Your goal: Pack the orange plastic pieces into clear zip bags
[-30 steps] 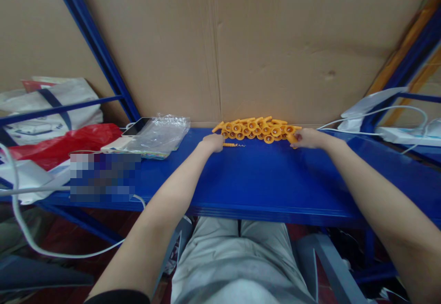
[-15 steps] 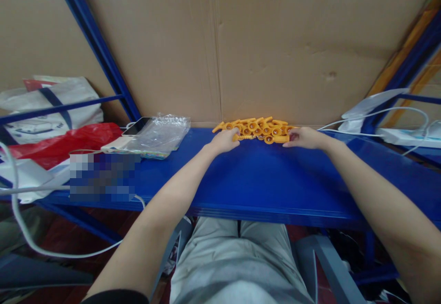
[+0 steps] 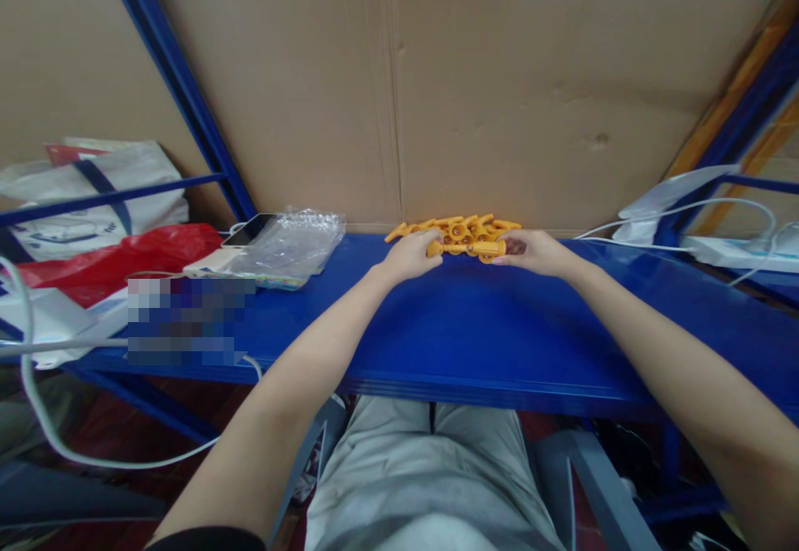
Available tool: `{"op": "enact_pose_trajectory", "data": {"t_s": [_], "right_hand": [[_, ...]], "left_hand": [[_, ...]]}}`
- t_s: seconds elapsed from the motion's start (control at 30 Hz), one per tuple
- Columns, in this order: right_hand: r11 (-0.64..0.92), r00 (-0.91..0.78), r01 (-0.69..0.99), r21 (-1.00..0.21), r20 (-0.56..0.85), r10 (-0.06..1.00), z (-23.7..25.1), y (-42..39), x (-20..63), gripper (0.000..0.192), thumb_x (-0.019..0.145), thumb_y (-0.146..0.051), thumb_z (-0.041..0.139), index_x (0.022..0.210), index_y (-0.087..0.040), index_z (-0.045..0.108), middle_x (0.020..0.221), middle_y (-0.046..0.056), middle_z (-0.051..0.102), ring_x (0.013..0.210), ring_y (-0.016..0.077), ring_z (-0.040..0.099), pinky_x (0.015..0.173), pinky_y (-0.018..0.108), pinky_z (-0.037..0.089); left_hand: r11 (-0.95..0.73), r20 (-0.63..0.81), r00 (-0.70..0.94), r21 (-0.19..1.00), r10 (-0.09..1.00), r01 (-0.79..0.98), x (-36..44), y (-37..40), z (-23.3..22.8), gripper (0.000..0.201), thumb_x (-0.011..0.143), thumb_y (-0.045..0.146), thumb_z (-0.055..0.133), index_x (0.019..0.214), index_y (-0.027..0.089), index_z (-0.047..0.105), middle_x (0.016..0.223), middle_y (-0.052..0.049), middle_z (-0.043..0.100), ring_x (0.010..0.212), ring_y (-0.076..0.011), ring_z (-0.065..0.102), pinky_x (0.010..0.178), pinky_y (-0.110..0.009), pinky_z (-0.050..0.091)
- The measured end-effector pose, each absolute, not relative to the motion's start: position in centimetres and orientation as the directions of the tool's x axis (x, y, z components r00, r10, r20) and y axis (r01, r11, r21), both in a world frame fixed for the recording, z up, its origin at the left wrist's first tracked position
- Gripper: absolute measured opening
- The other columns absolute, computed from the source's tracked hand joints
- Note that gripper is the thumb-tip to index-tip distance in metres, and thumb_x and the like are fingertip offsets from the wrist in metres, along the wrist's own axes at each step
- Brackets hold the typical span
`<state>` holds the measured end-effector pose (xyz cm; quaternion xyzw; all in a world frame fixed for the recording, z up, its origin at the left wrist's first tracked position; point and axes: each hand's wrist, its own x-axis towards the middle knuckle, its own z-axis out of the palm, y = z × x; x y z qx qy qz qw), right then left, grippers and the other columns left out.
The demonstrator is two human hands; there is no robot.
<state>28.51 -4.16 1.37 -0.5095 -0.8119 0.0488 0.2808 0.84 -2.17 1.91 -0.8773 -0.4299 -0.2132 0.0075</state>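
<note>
- The left hand [image 3: 410,256] is half closed; its fingers pinch the left end of an orange part [image 3: 467,248].
- The right hand [image 3: 529,252] is also curled, and it grips the right end of the same part.
- The part is a short plastic rod, smooth, with a thicker round end; it is held level just above the desk [image 3: 474,326].
- Just behind it lies the pile [image 3: 459,227] of the same orange pieces, against a cardboard wall [image 3: 499,85].
- The desk is blue and glossy.
- On the left lies a clear crinkled bag [image 3: 290,243].
</note>
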Motion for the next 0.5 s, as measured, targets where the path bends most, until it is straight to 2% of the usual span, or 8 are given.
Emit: {"op": "enact_pose_trajectory", "data": {"t_s": [0.23,0.4,0.5], "right_hand": [[0.48,-0.297,0.831,-0.282,0.505,0.811,1.3,-4.5,27.6,0.043,0.075,-0.05,0.073,0.104,-0.019,0.068,0.088,0.009,0.073,0.076,0.0239,0.067,0.065,0.032,0.049],[0.46,-0.311,0.871,-0.174,0.53,0.789,1.5,-4.8,27.1,0.036,0.078,-0.037,0.072,0.108,-0.02,0.066,0.096,0.01,0.072,0.076,0.024,0.067,0.067,0.032,0.048],[0.473,-0.325,0.868,-0.154,0.544,0.774,1.6,-5.2,26.8,0.034,0.079,-0.038,0.07,0.108,-0.021,0.067,0.096,0.01,0.072,0.08,0.0251,0.067,0.07,0.033,0.048]], "left_hand": [[-0.58,0.45,0.461,0.167,0.764,0.798,1.1,-2.6,2.2,0.039,0.084,0.027,0.057,0.121,0.017,0.06,0.115,-0.01,0.07,0.108,-0.0266,0.064,0.093,-0.035,0.047],[-0.591,0.415,0.493,0.146,0.765,0.793,1.2,-2.9,2.4,0.034,0.082,0.027,0.058,0.114,0.017,0.063,0.112,-0.01,0.07,0.108,-0.0271,0.064,0.091,-0.034,0.047],[-0.593,0.406,0.496,0.153,0.767,0.791,1.1,-2.9,2.4,0.034,0.082,0.027,0.058,0.114,0.018,0.062,0.115,-0.009,0.07,0.11,-0.0261,0.063,0.093,-0.033,0.047]]}}
